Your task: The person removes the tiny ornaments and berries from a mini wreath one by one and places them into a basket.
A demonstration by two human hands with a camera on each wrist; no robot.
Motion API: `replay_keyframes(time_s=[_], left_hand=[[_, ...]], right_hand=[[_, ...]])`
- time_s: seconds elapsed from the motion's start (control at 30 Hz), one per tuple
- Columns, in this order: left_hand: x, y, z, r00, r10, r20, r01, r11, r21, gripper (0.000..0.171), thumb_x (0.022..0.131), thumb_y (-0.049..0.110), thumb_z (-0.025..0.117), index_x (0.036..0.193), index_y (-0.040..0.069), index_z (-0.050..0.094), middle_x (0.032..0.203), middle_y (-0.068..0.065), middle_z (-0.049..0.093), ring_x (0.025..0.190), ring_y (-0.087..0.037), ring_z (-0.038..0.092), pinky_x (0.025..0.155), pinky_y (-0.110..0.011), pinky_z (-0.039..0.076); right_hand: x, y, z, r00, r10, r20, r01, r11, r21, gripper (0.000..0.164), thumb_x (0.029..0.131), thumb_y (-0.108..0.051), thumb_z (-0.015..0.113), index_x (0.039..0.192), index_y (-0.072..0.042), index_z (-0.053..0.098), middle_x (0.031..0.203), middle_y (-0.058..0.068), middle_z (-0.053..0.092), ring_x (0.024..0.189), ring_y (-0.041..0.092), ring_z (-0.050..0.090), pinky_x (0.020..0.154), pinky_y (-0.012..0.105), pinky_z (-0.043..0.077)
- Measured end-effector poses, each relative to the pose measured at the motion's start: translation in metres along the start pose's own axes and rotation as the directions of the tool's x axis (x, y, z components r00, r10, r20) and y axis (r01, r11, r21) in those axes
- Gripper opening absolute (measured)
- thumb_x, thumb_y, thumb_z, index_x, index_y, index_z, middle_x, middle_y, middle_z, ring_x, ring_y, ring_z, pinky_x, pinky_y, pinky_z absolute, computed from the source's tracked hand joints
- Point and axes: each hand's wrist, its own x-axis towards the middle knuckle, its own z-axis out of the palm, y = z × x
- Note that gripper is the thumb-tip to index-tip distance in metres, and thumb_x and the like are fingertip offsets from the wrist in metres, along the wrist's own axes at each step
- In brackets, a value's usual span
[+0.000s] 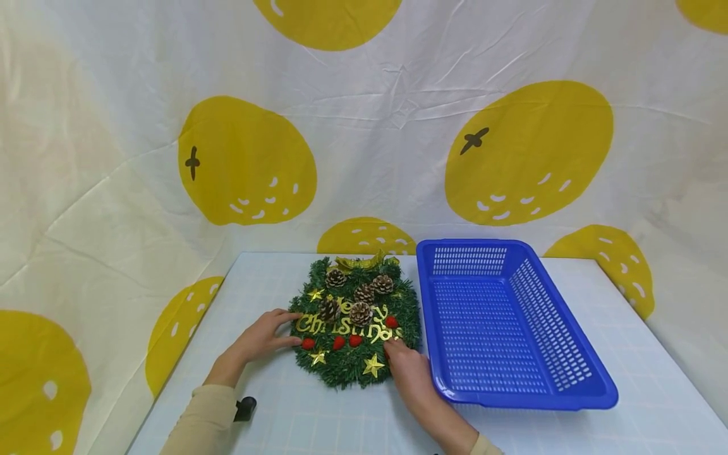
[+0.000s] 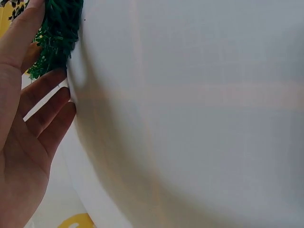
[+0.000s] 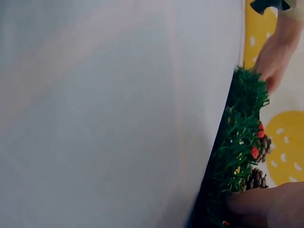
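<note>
Background: a pale backdrop (image 1: 398,170) printed with large yellow fruit stands behind the work surface. Work surface: a table (image 1: 318,420) under a pale checked cloth. Container: a blue basket (image 1: 529,400), with slotted walls, is positioned on the right side of the table. Workpiece: a green wreath (image 1: 345,361) is located on the table between my hands, its right edge just beside the basket.

Left hand (image 1: 258,340): my thumb and fingers are extended, relaxed and spread, touching the wreath's left edge without clenching. Right hand (image 1: 412,377): my thumb contacts the lower right edge; the other fingers are obscured, so I cannot tell whether they grasp it.

Fittings on the wreath: gold lettering (image 1: 309,324), brown pine cones (image 1: 361,314), gold stars (image 1: 373,365), red berries (image 1: 339,342).
</note>
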Motion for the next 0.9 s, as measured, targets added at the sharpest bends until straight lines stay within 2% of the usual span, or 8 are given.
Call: replay_keyframes(time_s=[0.1, 0.27, 0.47, 0.63, 0.77, 0.9], left_hand=[[-0.001, -0.002, 0.001, 1.000, -0.003, 0.004, 0.003, 1.000, 0.007, 0.061, 0.081, 0.048, 0.064, 0.131, 0.016, 0.052, 0.128, -0.016, 0.050, 0.118, -0.037, 0.046, 0.096, -0.055, 0.038], [-0.001, -0.002, 0.001, 1.000, -0.001, 0.001, 0.001, 1.000, 0.011, 0.061, 0.081, 0.048, 0.064, 0.131, 0.015, 0.052, 0.128, -0.016, 0.050, 0.118, -0.037, 0.046, 0.095, -0.056, 0.038], [0.000, -0.001, 0.001, 1.000, -0.002, -0.002, 0.002, 1.000, -0.005, 0.061, 0.081, 0.049, 0.064, 0.131, 0.017, 0.052, 0.127, -0.015, 0.050, 0.117, -0.036, 0.046, 0.096, -0.055, 0.038], [0.000, -0.002, 0.001, 1.000, -0.004, -0.006, 0.004, 1.000, -0.002, 0.061, 0.081, 0.052, 0.062, 0.131, 0.018, 0.052, 0.126, -0.013, 0.051, 0.117, -0.034, 0.047, 0.095, -0.054, 0.039], [0.000, -0.002, 0.000, 1.000, -0.013, 0.000, 0.013, 1.000, -0.004, 0.061, 0.081, 0.052, 0.062, 0.131, 0.019, 0.052, 0.126, -0.013, 0.051, 0.117, -0.035, 0.047, 0.094, -0.055, 0.039], [-0.001, -0.002, 0.001, 1.000, -0.017, 0.001, 0.017, 1.000, -0.008, 0.061, 0.081, 0.051, 0.063, 0.131, 0.019, 0.052, 0.126, -0.013, 0.051, 0.117, -0.035, 0.047, 0.094, -0.055, 0.039]], right_hand=[[0.000, -0.001, 0.001, 0.999, -0.012, -0.032, 0.011, 1.000, -0.020, 0.022, 0.069, 0.007, 0.068, 0.086, -0.007, 0.070, 0.090, 0.008, 0.071, 0.071, 0.022, 0.069, 0.051, 0.028, 0.054], [0.001, -0.002, -0.001, 0.999, -0.003, -0.050, 0.006, 0.998, 0.059, 0.018, 0.069, 0.001, 0.073, 0.081, -0.010, 0.066, 0.081, 0.002, 0.068, 0.059, 0.014, 0.063, 0.050, 0.022, 0.052], [0.003, -0.006, -0.011, 0.998, 0.059, 0.010, -0.060, 0.982, 0.178, 0.018, 0.074, -0.005, 0.074, 0.084, -0.015, 0.063, 0.077, -0.004, 0.066, 0.064, 0.009, 0.063, 0.054, 0.018, 0.051], [0.004, -0.012, -0.022, 0.992, 0.107, 0.070, -0.122, 0.961, 0.248, 0.025, 0.079, -0.009, 0.071, 0.104, -0.011, 0.067, 0.094, 0.003, 0.071, 0.080, 0.015, 0.068, 0.068, 0.024, 0.055], [0.006, -0.017, -0.029, 0.985, 0.128, 0.113, -0.155, 0.945, 0.287, 0.029, 0.081, -0.012, 0.069, 0.110, -0.008, 0.066, 0.104, 0.007, 0.069, 0.089, 0.019, 0.068, 0.075, 0.027, 0.055], [0.010, -0.021, -0.037, 0.980, 0.137, 0.146, -0.179, 0.928, 0.328, 0.029, 0.083, -0.013, 0.068, 0.111, -0.007, 0.065, 0.099, 0.007, 0.070, 0.079, 0.013, 0.067, 0.067, 0.020, 0.054]])
